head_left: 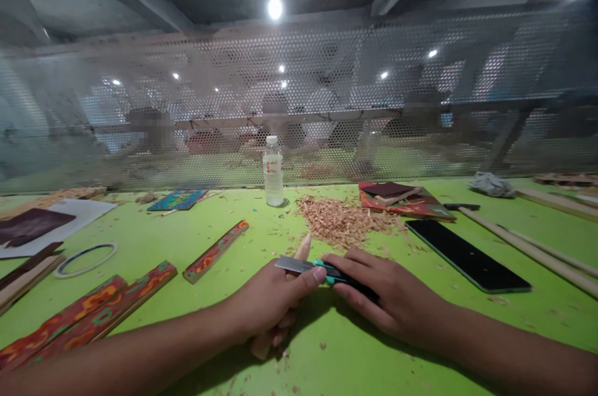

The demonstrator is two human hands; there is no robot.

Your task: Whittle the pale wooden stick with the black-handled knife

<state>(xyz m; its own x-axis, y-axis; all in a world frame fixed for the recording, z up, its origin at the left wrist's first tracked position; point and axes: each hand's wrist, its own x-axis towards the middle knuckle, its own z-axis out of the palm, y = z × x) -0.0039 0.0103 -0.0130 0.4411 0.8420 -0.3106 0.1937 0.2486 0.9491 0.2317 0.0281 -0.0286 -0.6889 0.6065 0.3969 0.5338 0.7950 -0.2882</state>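
Observation:
My left hand (275,296) is closed around a pale wooden stick (303,248), whose pointed tip sticks out above the fingers. Its lower end shows beneath the hand. My right hand (383,290) grips a black and turquoise utility knife (334,273). The knife's metal blade (292,264) is out and lies across the stick, pointing left. My left thumb presses against the knife near the base of the blade. Just beyond the hands a heap of wood shavings (341,220) lies on the green table (224,302).
A water bottle (273,172) stands before a perforated metal screen (224,103). Painted wooden strips (103,318) and a white ring (86,259) lie at left. On the right are a phone (467,256), long wooden rods (527,249), sandpaper (390,190) and a crumpled grey cloth (490,184).

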